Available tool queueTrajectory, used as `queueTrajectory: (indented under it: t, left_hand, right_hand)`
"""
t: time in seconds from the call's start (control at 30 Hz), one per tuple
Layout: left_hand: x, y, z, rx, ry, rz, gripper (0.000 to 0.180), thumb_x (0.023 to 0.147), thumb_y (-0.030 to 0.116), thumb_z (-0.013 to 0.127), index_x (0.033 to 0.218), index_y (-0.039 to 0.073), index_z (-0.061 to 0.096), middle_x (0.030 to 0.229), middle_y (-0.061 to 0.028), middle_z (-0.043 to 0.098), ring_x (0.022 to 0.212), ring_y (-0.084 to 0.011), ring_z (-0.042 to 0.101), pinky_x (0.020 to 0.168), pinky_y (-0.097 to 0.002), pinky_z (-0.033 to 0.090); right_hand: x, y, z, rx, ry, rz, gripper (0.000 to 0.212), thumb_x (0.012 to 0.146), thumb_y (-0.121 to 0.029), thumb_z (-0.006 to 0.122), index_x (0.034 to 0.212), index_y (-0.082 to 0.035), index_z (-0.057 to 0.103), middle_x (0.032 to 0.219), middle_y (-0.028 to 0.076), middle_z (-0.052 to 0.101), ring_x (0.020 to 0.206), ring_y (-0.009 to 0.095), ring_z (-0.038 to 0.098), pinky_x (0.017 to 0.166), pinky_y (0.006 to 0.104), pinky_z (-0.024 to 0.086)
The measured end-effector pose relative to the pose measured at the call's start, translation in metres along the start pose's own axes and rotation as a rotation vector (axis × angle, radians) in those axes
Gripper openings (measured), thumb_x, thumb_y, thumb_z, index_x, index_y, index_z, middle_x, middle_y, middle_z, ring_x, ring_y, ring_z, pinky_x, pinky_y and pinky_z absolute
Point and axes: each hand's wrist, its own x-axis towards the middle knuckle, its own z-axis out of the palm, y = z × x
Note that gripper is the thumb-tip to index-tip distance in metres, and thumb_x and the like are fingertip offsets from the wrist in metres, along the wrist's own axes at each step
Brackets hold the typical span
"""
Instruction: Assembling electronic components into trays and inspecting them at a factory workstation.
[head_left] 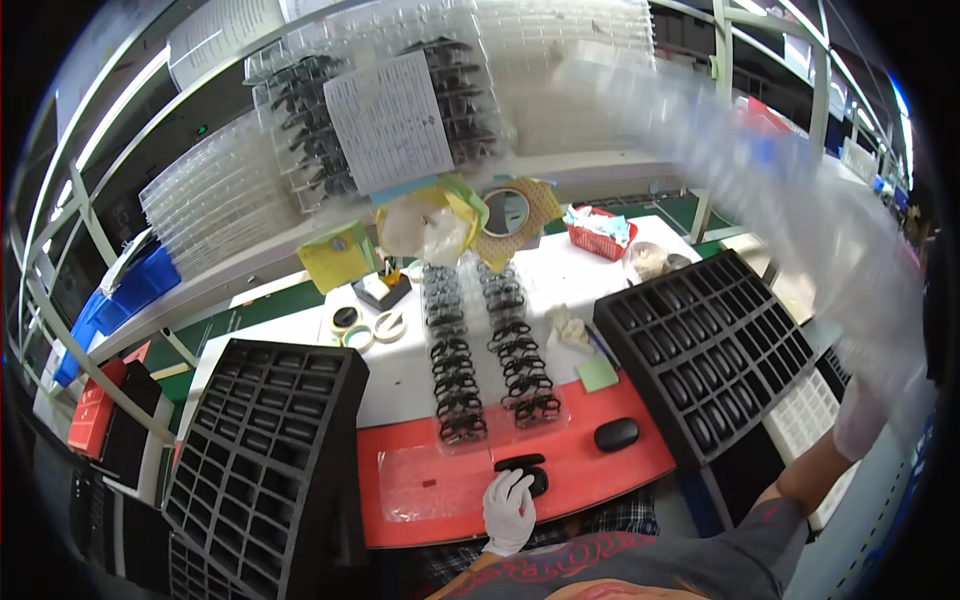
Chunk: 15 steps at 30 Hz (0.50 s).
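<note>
My left hand [510,512], in a white glove, is closed on a small black hinged case [540,482] at the front of the red mat [590,480]. The case's narrow lid [519,462] stands raised behind my fingers. Out at the far right my gloved right hand [862,418] grips a long clear plastic tray [800,210], smeared by motion; its fingers are hard to make out. A closed black oval case [616,435] lies on the mat to the right. A flat clear plastic sheet or bag [430,485] lies left of my left hand.
Clear trays [455,385] of black looped parts run up the white table's middle. Black compartment trays with oval cases stand tilted at left [265,450] and right [700,350]. Tape rolls [390,325], a red basket [600,236] and stacked clear trays [215,185] sit farther back.
</note>
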Motion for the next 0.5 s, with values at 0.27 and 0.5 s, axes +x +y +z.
queueTrajectory:
  t: [0.27,0.5]
  left_hand:
    - [-0.005,-0.007,-0.004,0.109,-0.017,0.007,0.036,0.082,0.004,0.072,0.116,0.016,0.07,0.122,-0.0037,0.066,0.118,-0.0297,0.061,0.1,-0.0435,0.049]
    - [0.001,-0.004,0.006,0.066,-0.03,0.08,0.035,0.083,0.006,0.072,0.117,0.015,0.069,0.124,-0.004,0.066,0.12,-0.0298,0.06,0.101,-0.0441,0.049]
  right_hand:
    - [0.156,0.0,0.096,-0.263,0.184,-0.299,0.019,0.095,-0.013,0.068,0.114,-0.008,0.069,0.106,0.003,0.07,0.099,0.016,0.067,0.089,0.0288,0.051]
    - [0.333,0.073,0.157,-0.548,0.142,-0.549,0.025,0.099,-0.021,0.062,0.12,-0.007,0.067,0.124,0.013,0.069,0.106,0.028,0.07,0.095,0.0354,0.052]
